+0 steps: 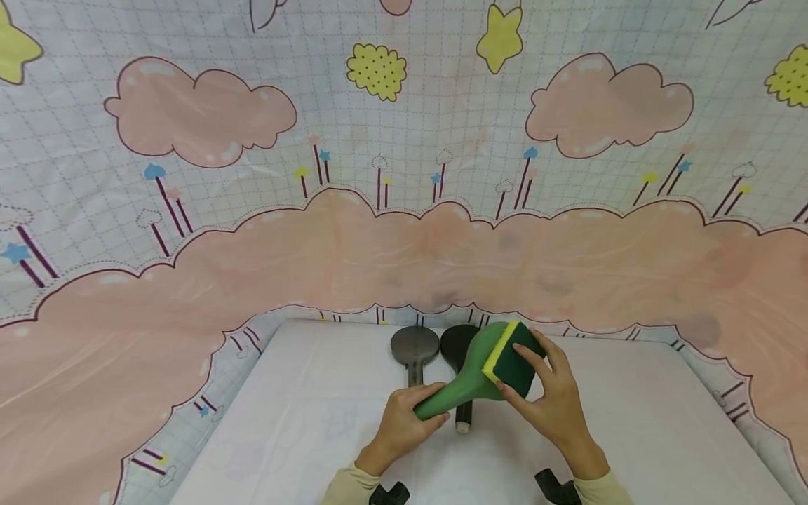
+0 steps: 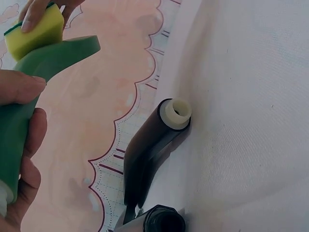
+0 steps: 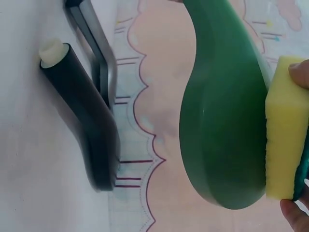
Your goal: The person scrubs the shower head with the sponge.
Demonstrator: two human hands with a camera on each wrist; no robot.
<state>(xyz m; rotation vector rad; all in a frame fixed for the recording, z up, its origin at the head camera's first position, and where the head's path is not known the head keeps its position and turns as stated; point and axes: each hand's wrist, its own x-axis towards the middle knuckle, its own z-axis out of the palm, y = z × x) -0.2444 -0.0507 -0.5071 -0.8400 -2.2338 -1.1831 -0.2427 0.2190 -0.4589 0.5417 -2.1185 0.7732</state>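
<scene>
A green handheld shower head (image 1: 463,387) is held up off the table, tilted, its round head toward the upper right in the head view. My left hand (image 1: 399,424) grips it by the handle. In my right hand (image 1: 558,403) is a yellow sponge (image 3: 285,140) with a dark green scouring side (image 1: 514,372). The sponge's yellow side touches the shower head's round part, and its scouring side faces my palm. In the left wrist view, fingers and thumb wrap round the green handle (image 2: 12,130).
Behind the hands, a grey shower head (image 1: 414,345) and a black shower head (image 1: 456,344) lie side by side on the white table (image 1: 303,407). The black one's pale connector end (image 2: 178,112) points toward me. A cloth with clouds and stars (image 1: 379,259) rises beyond the table.
</scene>
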